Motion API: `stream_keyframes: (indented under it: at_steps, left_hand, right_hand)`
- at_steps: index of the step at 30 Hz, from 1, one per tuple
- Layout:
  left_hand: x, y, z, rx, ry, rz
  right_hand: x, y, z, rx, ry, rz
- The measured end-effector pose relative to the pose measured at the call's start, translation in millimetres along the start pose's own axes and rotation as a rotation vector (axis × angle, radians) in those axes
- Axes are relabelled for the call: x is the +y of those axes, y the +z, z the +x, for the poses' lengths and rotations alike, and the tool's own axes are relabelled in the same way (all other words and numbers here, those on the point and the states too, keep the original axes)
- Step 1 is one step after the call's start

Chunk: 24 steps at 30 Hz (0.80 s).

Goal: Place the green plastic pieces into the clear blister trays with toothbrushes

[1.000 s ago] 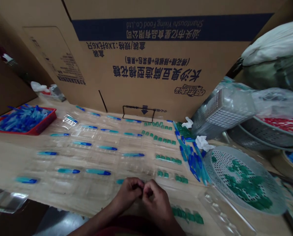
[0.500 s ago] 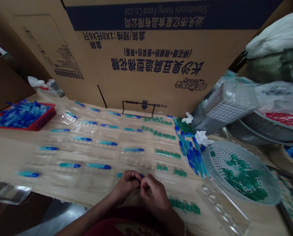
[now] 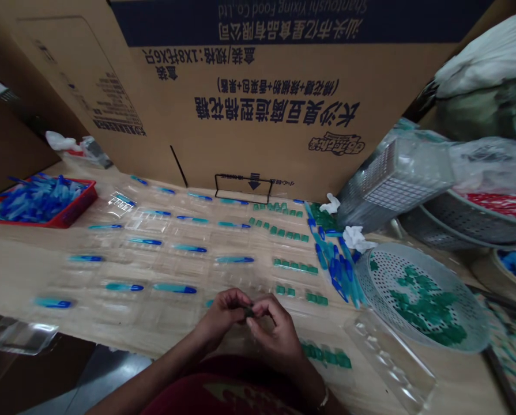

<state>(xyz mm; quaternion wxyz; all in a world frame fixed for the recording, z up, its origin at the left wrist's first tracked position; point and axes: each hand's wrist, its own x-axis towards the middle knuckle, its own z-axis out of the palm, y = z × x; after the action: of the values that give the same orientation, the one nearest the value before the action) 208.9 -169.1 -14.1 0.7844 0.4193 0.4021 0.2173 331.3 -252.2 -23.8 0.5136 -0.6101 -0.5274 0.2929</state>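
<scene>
Two hands in the head view, both low centre, over the near edge of the light wooden bench (image 3: 11, 271).

- Left hand (image 3: 223, 314) and right hand (image 3: 271, 327): fingertips meet, both curled in narrow, pinching a small dark green piece (image 3: 249, 312) between them. The piece is held just above the bench edge, not resting on anything.
- Under and ahead of the hands: a sheet of clear plastic blister trays (image 3: 162, 316) spread across the bench, many pockets holding slim blue-and-teal plastic sticks (image 3: 174, 287), one per pocket.
- Right part of the trays: short rows of small green plastic blocks (image 3: 295, 266). One more row of green blocks (image 3: 327, 354) lies just beside the right hand's wrist.
- Loose heap of blue sticks (image 3: 338, 268) between the trays and a round grey perforated basket (image 3: 474, 340), which has green blocks inside.
- Empty clear blister tray (image 3: 391, 363) at the near right, below the basket.
- Red shallow tray (image 3: 81, 203) at far left, full of blue sticks.
- White crumpled tissue (image 3: 355, 238) behind the heap.
- Large brown cardboard box (image 3: 258, 150) with blue print stands upside down along the back of the bench.
</scene>
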Motion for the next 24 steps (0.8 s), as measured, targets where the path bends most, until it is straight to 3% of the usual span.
stream_keyframes:
  at_steps: [6, 11, 13, 18, 21, 24]
  left_hand:
    - [-1.7, -2.8, -1.1, -0.081, -0.227, -0.241]
    - [2.9, 0.3, -0.8, -0.141, -0.148, -0.100]
    - [7.3, -4.2, 3.9, -0.122, -0.019, 0.079]
    - [13.4, -28.9, 25.3, 0.190, 0.574, 0.944]
    - [10.3, -39.3, 34.5, 0.161, 0.690, 1.227]
    - [7.8, -42.3, 37.4, 0.106, 0.767, 1.348]
  right_hand:
    - [5.2, -8.9, -2.3, -0.037, -0.039, 0.114]
    - [5.4, -13.2, 4.1, -0.047, -0.065, 0.174]
    - [8.6, -16.6, 11.3, -0.032, -0.074, 0.113]
    - [24.7, -17.9, 33.8, -0.034, -0.187, -0.328]
    - [29.9, -11.0, 41.2, -0.139, -0.225, -0.514]
    - [26.7, -4.9, 42.5, -0.163, -0.148, -0.592]
